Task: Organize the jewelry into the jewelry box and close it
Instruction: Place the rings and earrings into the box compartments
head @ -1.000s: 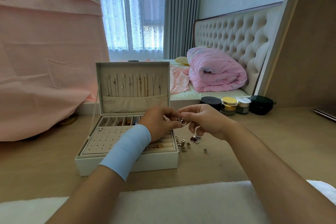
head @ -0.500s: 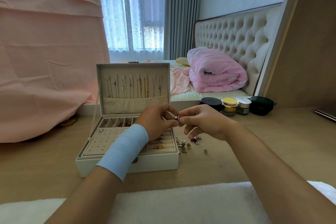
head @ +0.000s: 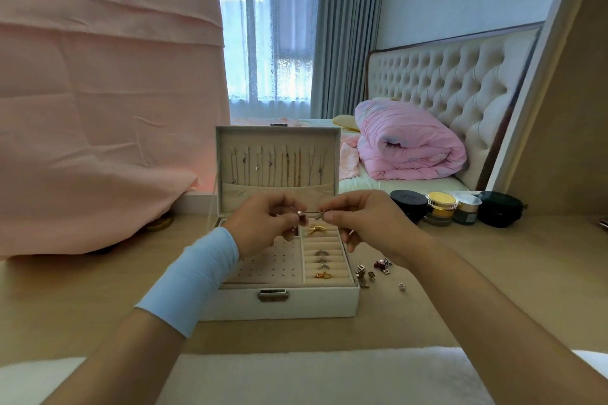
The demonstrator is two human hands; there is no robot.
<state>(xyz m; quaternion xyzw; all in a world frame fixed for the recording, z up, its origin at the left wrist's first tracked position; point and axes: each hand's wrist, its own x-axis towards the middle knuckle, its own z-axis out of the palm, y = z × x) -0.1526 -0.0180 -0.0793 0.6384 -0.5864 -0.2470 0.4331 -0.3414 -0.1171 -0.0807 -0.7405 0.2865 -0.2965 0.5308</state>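
Left hand [head: 263, 223] and right hand [head: 365, 220] each pinch a tiny piece [head: 300, 214] above the open jewelry box [head: 283, 302]; rings [head: 324, 263] fill some slots, loose pieces [head: 371, 270] lie unsorted on the table [head: 460, 289] at right.

Soft daylight from window [head: 269, 43] ahead; my view evenly bright, faint shadows, wide-angle bending at edges, sharp.
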